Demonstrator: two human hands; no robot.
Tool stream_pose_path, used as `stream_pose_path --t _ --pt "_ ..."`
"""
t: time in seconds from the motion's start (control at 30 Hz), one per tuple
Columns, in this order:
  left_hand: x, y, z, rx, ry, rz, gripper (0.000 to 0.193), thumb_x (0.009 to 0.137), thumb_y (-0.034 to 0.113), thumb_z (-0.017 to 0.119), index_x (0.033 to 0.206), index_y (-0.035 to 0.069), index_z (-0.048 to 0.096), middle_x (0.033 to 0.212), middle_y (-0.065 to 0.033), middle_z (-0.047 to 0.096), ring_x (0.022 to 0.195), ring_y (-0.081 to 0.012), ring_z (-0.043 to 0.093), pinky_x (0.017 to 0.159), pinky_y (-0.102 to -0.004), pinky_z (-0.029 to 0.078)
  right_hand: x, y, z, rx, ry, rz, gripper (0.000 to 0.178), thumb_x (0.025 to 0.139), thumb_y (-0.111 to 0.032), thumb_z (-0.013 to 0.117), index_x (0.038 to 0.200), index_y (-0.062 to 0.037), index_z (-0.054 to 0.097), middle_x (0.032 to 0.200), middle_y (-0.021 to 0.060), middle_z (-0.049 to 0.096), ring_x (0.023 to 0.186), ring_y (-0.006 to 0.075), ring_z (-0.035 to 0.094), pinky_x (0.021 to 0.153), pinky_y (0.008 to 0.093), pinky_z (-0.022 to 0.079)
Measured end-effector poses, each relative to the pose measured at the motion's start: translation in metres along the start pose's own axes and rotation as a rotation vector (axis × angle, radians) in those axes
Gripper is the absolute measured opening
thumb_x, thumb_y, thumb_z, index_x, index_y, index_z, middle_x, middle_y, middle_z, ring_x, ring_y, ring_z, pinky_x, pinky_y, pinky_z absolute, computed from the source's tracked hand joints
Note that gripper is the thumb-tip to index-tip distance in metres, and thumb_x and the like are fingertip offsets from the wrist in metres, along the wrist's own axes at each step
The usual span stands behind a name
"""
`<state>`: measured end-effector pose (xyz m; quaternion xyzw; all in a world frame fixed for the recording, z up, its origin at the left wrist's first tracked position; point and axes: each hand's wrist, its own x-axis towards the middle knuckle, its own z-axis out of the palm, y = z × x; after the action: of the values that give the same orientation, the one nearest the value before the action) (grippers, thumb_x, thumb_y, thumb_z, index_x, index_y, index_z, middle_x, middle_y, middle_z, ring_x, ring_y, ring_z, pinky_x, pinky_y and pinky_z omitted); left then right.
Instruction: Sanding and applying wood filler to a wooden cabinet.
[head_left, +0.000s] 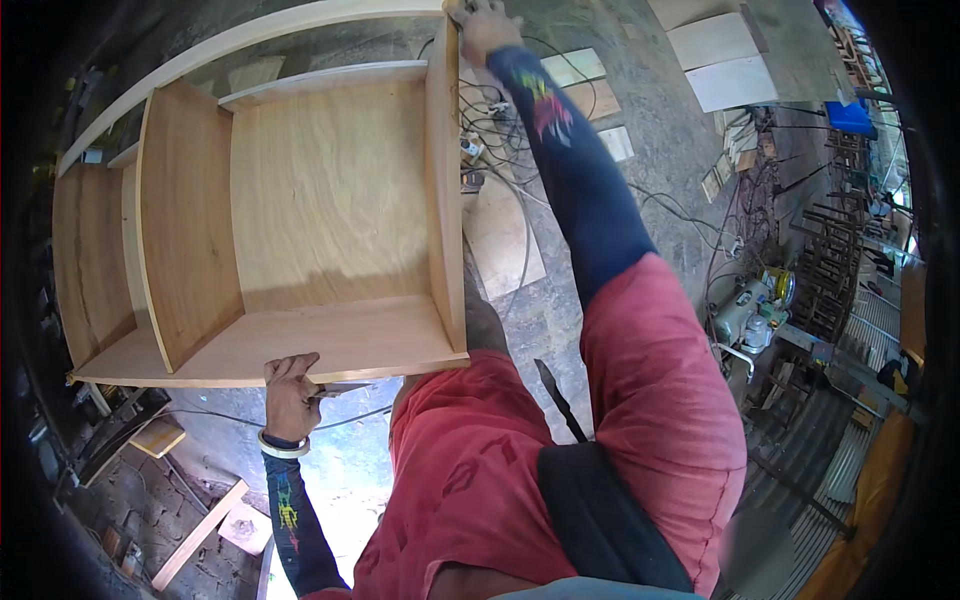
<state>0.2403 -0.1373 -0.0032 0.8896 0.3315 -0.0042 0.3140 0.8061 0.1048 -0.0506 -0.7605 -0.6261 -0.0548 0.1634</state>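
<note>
A large plywood cabinet (300, 220) fills the left and middle of the view, open face up, with an upright divider on its left part and a curved pale strip along its far edge; it stands over a rough concrete floor (640, 130) strewn with cables (500, 160) and offcuts; pale board pieces (720, 60) lie far right, and a small motor-like machine (745, 315) sits at the right beside stacked dark metal frames (835, 260); near left, a loose wooden batten (200, 535) lies on the ground. The person's red shorts and dark printed sleeves come in from the near edge. The left hand (290, 390) grasps the cabinet's near edge, fingers curled over the board, with a thin metal piece showing just right of the fingers; a pale band circles that wrist. The right hand (485, 25) reaches far and clamps the cabinet's far right corner, fingers closed over the top of the side panel.
</note>
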Motion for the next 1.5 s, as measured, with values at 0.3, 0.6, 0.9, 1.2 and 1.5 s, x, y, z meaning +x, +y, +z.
stream_pose_path --t 0.3,0.6,0.9,1.2,1.5 --pt "-0.002 0.003 0.006 -0.011 0.060 -0.022 0.010 0.058 0.003 0.078 0.063 0.005 0.070 0.122 -0.0162 0.069 0.118 -0.0348 0.060 0.094 -0.0484 0.040 -0.156 -0.075 -0.043 -0.060 -0.479 -0.146 0.046 0.089 -0.021 0.059 0.134 -0.0247 0.065 0.136 0.0057 0.058 0.134 0.0396 0.047 0.100 0.0672 0.043" --pt "-0.009 -0.004 0.017 0.015 0.075 -0.065 0.017 0.063 0.005 0.082 0.078 0.004 0.074 0.118 -0.0120 0.070 0.110 -0.0329 0.062 0.095 -0.0466 0.040 -0.318 -0.115 -0.090 0.076 -0.334 -0.174 0.050 0.087 -0.017 0.066 0.136 -0.0244 0.062 0.125 0.0114 0.058 0.122 0.0353 0.054 0.091 0.0593 0.044" --pt "-0.008 -0.006 0.011 0.027 0.087 -0.027 0.010 0.063 0.008 0.082 0.067 0.005 0.074 0.121 -0.0107 0.071 0.108 -0.0323 0.062 0.093 -0.0450 0.040 -0.315 -0.084 -0.048 0.201 -0.023 -0.157 0.064 0.080 -0.001 0.064 0.140 -0.0220 0.058 0.130 0.0178 0.053 0.120 0.0409 0.050 0.099 0.0533 0.042" --pt "-0.002 0.001 0.010 0.033 0.052 -0.028 0.009 0.063 0.007 0.082 0.068 0.006 0.075 0.119 -0.0107 0.071 0.107 -0.0314 0.063 0.093 -0.0470 0.039 -0.177 -0.056 -0.053 -0.125 -0.175 -0.143 0.046 0.087 -0.017 0.063 0.133 -0.0229 0.065 0.137 0.0047 0.056 0.129 0.0369 0.052 0.098 0.0695 0.042" --pt "-0.006 -0.003 0.020 0.055 0.088 -0.036 0.009 0.061 0.005 0.082 0.066 0.006 0.074 0.118 -0.0102 0.071 0.109 -0.0326 0.062 0.094 -0.0481 0.040 -0.359 -0.137 -0.114 -0.012 -0.434 -0.191 0.045 0.085 -0.017 0.062 0.130 -0.0202 0.065 0.124 0.0067 0.058 0.120 0.0314 0.051 0.093 0.0574 0.039"
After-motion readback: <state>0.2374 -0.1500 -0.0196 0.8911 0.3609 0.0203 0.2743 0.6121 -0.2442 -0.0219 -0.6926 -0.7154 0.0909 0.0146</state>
